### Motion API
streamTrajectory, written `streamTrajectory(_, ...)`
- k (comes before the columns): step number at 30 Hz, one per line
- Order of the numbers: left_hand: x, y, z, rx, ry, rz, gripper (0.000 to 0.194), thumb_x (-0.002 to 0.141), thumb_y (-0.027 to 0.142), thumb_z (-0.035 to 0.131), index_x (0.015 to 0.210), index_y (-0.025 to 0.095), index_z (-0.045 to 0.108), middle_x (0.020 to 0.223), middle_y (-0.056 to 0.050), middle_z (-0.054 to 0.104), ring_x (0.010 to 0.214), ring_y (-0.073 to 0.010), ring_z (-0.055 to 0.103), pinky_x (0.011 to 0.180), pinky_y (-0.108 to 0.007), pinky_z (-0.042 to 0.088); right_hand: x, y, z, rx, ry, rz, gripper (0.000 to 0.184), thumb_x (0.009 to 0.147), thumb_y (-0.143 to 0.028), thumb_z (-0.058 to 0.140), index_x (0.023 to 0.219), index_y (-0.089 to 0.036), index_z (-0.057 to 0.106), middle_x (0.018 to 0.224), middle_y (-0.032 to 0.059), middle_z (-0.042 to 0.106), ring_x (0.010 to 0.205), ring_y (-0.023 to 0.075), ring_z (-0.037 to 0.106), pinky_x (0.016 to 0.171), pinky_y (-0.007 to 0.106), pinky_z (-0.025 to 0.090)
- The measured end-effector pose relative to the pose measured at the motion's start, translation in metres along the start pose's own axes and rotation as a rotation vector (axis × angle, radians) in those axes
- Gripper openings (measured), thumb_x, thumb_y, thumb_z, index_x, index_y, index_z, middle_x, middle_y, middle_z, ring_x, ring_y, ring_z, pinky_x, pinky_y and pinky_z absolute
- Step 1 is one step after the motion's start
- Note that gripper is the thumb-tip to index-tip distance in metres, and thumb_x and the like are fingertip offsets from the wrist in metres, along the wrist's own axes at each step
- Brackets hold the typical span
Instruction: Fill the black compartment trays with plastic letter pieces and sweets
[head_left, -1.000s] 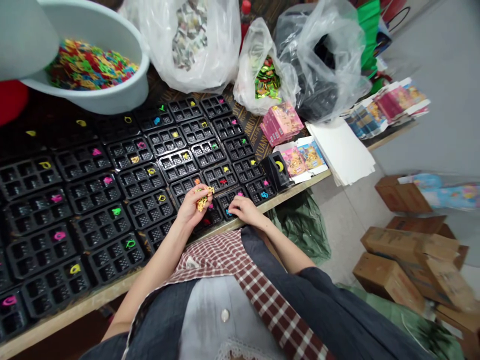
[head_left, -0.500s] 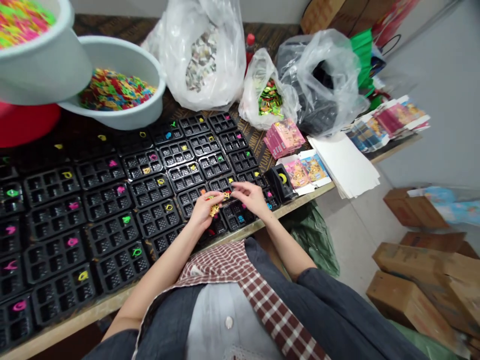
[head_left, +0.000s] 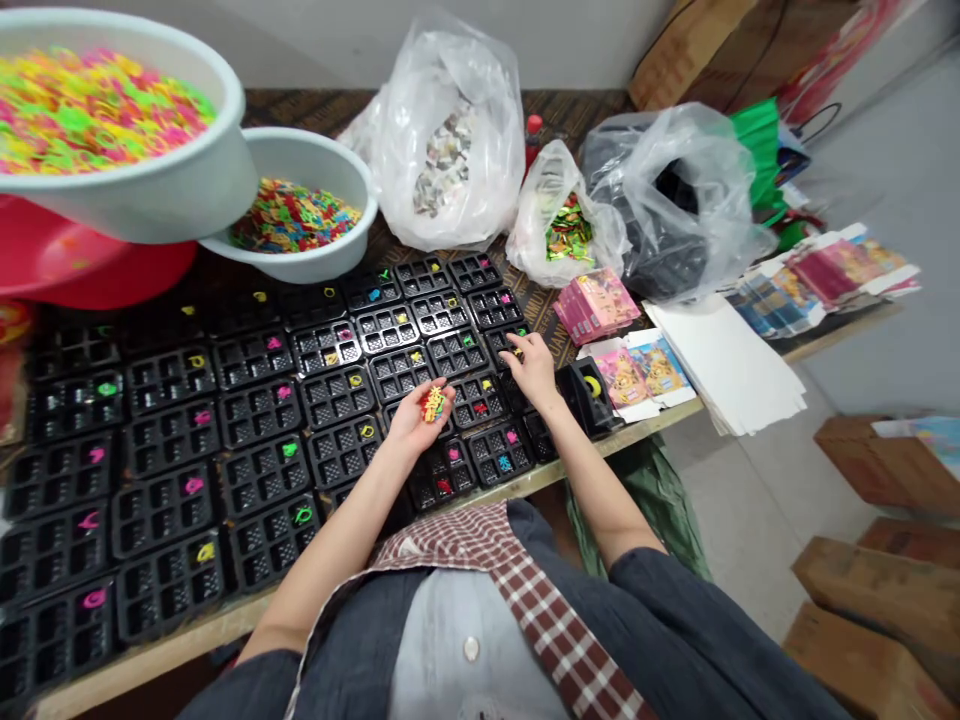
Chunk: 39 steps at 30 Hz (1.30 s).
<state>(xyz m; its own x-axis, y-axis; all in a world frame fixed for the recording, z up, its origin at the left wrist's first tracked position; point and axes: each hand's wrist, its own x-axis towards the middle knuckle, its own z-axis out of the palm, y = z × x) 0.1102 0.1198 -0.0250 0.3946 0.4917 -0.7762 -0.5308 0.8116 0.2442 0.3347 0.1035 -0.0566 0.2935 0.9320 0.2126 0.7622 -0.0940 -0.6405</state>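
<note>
Main risk: dropping loose pieces from the left hand (head_left: 414,422), palm up above the bench (head_left: 645,430) and piled with small plastic novelties (head_left: 433,404) in yellow, red and green. Likely cause: a tilt of the wrist, or too slack a curl along the finger side, with no cover over the heap. Likely landing place: unintended compartments of the black plastic compartment trays (head_left: 255,475) packed close together below, hard to spot there among similar bright bits. Second risk, at the right hand (head_left: 536,370): nudging a tray out of line, through crowding several fingertips into one small compartment. Also possible: bumping the black moulded holder (head_left: 579,392) just beside the right forearm, by a careless pull back.

Fingers on the left: loosely curled into a shallow cup, supporting the heap from beneath rather than pinching. Fingers on the right: bent and slightly spread, angled down at a partly hidden tray (head_left: 491,347) in the right-hand column, close to a yellowish speck (head_left: 519,352) near the thumb and index tips. Whether pinched there or lying in the compartment, not clear from this view.
</note>
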Motion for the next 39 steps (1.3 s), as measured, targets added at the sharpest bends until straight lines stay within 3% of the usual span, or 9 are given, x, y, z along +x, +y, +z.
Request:
streamTrajectory(3,0.002,0.001,0.003,-0.035,-0.019,0.008,0.014,0.087,0.02,0.054,0.083,0.013,0.065,0.077,-0.009,0.068,0.071,-0.0151,0.069,0.064,-0.024,0.058,-0.024,-0.041,0.003,0.162,-0.18,-0.198,0.04,0.081,-0.036,0.074,0.118,-0.023,0.068,0.097,0.0052,0.059,0.086,0.0195,0.058,0.081,0.036,0.052)
streamTrajectory(7,0.004,-0.002,0.006,-0.036,-0.095,0.001,0.017,0.088,0.017,0.051,0.084,0.012,0.066,0.07,-0.005,0.066,0.057,-0.0116,0.062,0.051,-0.021,0.052,-0.039,-0.071,0.012,0.204,-0.369,-0.385,0.021,0.083,-0.028,0.073,0.104,-0.026,0.074,0.098,0.0055,0.062,0.094,0.021,0.057,0.087,0.039,0.049)
streamTrajectory(12,0.006,-0.004,-0.002,-0.02,-0.099,0.018,0.015,0.087,0.013,0.053,0.084,0.012,0.068,0.074,-0.006,0.069,0.066,-0.0135,0.066,0.063,-0.024,0.056,-0.034,-0.069,0.02,0.242,-0.324,-0.324,0.012,0.091,-0.023,0.063,0.092,-0.023,0.075,0.089,0.0045,0.064,0.089,0.019,0.057,0.083,0.037,0.049)
streamTrajectory(17,0.01,-0.007,-0.009,-0.015,-0.148,0.051,0.011,0.087,0.016,0.058,0.082,0.012,0.067,0.073,-0.004,0.069,0.063,-0.0108,0.065,0.052,-0.016,0.05,-0.034,-0.073,0.025,0.196,-0.334,-0.387,0.011,0.084,-0.027,0.071,0.094,-0.023,0.075,0.089,0.005,0.064,0.088,0.0204,0.057,0.082,0.038,0.049)
streamTrajectory(26,0.005,-0.004,-0.019,0.014,-0.172,0.104,0.003,0.078,0.013,0.069,0.081,0.013,0.069,0.077,-0.003,0.069,0.071,-0.0114,0.066,0.07,-0.024,0.057,-0.035,-0.082,0.025,0.222,-0.288,-0.331,0.012,0.089,-0.023,0.062,0.085,-0.02,0.073,0.08,0.0035,0.063,0.076,0.0161,0.059,0.072,0.031,0.05)
streamTrajectory(30,0.0,0.0,-0.02,-0.006,-0.112,0.117,0.004,0.076,0.011,0.071,0.077,0.012,0.068,0.073,-0.002,0.068,0.063,-0.0092,0.063,0.064,-0.022,0.056,-0.037,-0.09,0.026,0.251,-0.313,-0.335,0.014,0.09,-0.03,0.063,0.085,-0.021,0.073,0.084,0.0041,0.066,0.079,0.0167,0.06,0.075,0.033,0.05)
streamTrajectory(33,-0.004,0.005,-0.019,-0.011,-0.084,0.099,0.004,0.078,0.012,0.07,0.078,0.012,0.066,0.071,-0.002,0.067,0.06,-0.0088,0.064,0.058,-0.02,0.055,-0.038,-0.094,0.03,0.338,-0.293,-0.226,0.021,0.091,-0.036,0.061,0.083,-0.02,0.072,0.08,0.0033,0.066,0.074,0.0156,0.06,0.07,0.03,0.049)
streamTrajectory(36,-0.004,0.01,-0.02,0.024,-0.074,0.102,0.006,0.079,0.014,0.071,0.08,0.011,0.066,0.067,-0.003,0.066,0.053,-0.0076,0.062,0.047,-0.014,0.048,-0.032,-0.087,0.036,0.387,-0.195,-0.077,0.025,0.091,-0.04,0.06,0.083,-0.019,0.071,0.078,0.0026,0.066,0.071,0.0148,0.059,0.065,0.028,0.048)
streamTrajectory(39,-0.003,0.013,-0.022,0.052,-0.08,0.152,0.013,0.079,0.02,0.073,0.08,0.01,0.065,0.062,-0.002,0.063,0.044,-0.0047,0.054,0.034,-0.01,0.033,-0.016,-0.067,0.043,0.253,-0.053,-0.017,0.024,0.09,-0.038,0.06,0.081,-0.019,0.072,0.076,0.0025,0.064,0.068,0.0149,0.057,0.066,0.029,0.048)
